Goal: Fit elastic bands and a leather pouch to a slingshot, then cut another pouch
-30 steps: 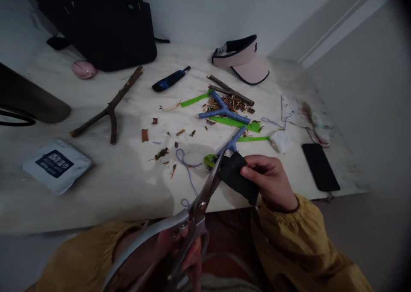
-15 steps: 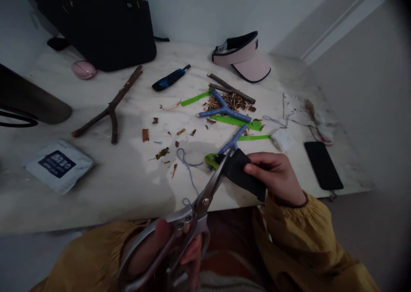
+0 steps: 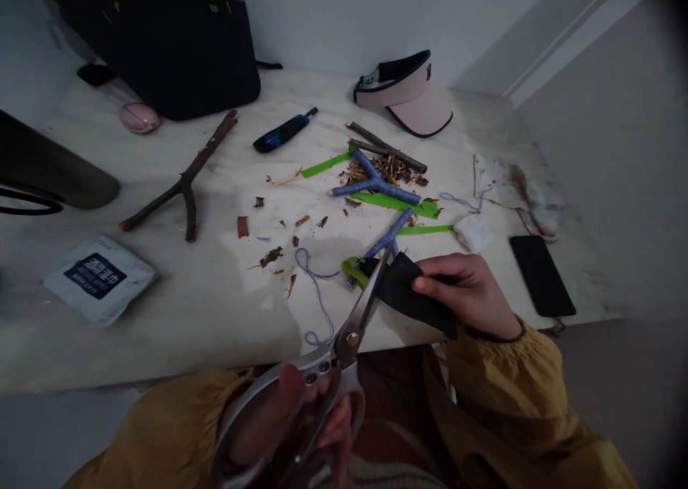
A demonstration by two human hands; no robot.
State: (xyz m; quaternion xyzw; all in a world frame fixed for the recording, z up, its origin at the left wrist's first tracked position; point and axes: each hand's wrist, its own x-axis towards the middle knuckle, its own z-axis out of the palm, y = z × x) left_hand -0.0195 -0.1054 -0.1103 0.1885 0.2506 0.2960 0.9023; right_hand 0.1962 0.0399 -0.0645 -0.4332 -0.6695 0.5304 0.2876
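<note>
Wrapped around the silver handles of a pair of scissors [image 3: 352, 338], my left hand [image 3: 293, 410] is at the table's near edge. The scissor blades reach up to the left part of a dark, flat strip of material [image 3: 413, 295]. My right hand [image 3: 465, 285] pinches that strip between thumb and fingers. Just beyond the blades lies a blue-wrapped forked stick [image 3: 391, 234], partly hidden by the strip. A curl of green band [image 3: 355, 268] sits left of the blades, and a loose blue cord [image 3: 317, 292] lies on the table beside them.
Farther back are another blue-wrapped fork [image 3: 370, 181], bark shavings [image 3: 390, 168], a utility knife [image 3: 284, 132] and a visor [image 3: 411, 98]. A bare forked branch [image 3: 185, 181] and white packet [image 3: 99, 277] lie left. A phone [image 3: 542, 275] is right; a black bag [image 3: 177, 51] stands behind.
The scissors and my left hand have shifted slightly to the right. My right hand has moved a little rightward with the dark strip, and the blades look closer together.
</note>
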